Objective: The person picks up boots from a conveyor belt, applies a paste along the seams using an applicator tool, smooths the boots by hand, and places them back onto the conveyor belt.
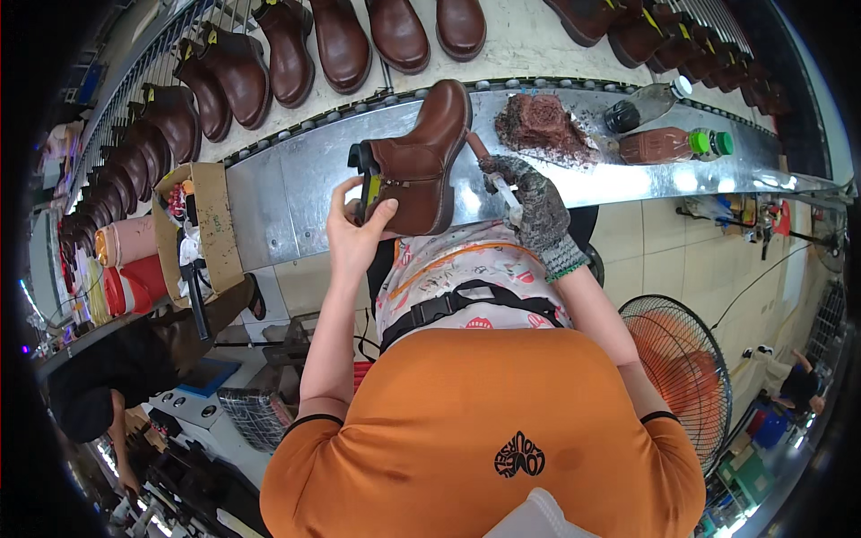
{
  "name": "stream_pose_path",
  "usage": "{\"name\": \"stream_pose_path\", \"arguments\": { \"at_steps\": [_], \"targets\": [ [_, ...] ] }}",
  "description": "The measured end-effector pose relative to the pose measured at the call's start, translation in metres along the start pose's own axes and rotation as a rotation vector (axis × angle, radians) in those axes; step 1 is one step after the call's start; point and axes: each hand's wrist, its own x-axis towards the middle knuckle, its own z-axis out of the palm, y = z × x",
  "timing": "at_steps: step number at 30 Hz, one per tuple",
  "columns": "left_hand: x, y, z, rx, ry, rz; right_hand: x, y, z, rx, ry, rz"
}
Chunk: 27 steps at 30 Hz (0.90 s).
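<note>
A brown leather ankle boot (425, 160) with a side zip lies on its side over the metal ledge, toe pointing away from me. My bare left hand (359, 224) is closed on its shaft, thumb on top, beside a yellow-green patch inside the opening. At the boot's right, my right hand (535, 204) wears a grey knitted glove. Its fingers are wrapped round a slim brown-tipped tool (477, 144) with a pale part showing below them. The tip is at the edge of the sole; whether it touches cannot be made out. A crumbly dark-brown block (540, 124) sits just beyond this hand.
Rows of brown boots (343, 45) stand on the conveyor (520, 54) behind the ledge (296, 193). Bottles of dark and brown liquid (659, 145) lie at the right. A cardboard box (202, 233) hangs at the left end. A fan (677, 368) stands by my right elbow.
</note>
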Motion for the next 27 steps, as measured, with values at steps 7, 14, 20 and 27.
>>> {"name": "stream_pose_path", "arguments": {
  "at_steps": [7,14,20,27],
  "targets": [
    [-0.012,-0.015,0.003,-0.264,-0.090,-0.259,-0.007,-0.002,0.005,0.006,-0.081,-0.034],
    [-0.014,-0.015,0.009,-0.329,-0.173,-0.357,-0.011,0.003,-0.012,0.207,-0.199,0.148],
    [-0.015,-0.004,0.020,-0.332,-0.171,-0.369,-0.021,0.011,-0.024,0.139,-0.178,0.093],
    [-0.014,0.001,0.029,-0.360,-0.172,-0.359,-0.017,-0.040,-0.046,-0.129,-0.371,0.158]
  ]
}}
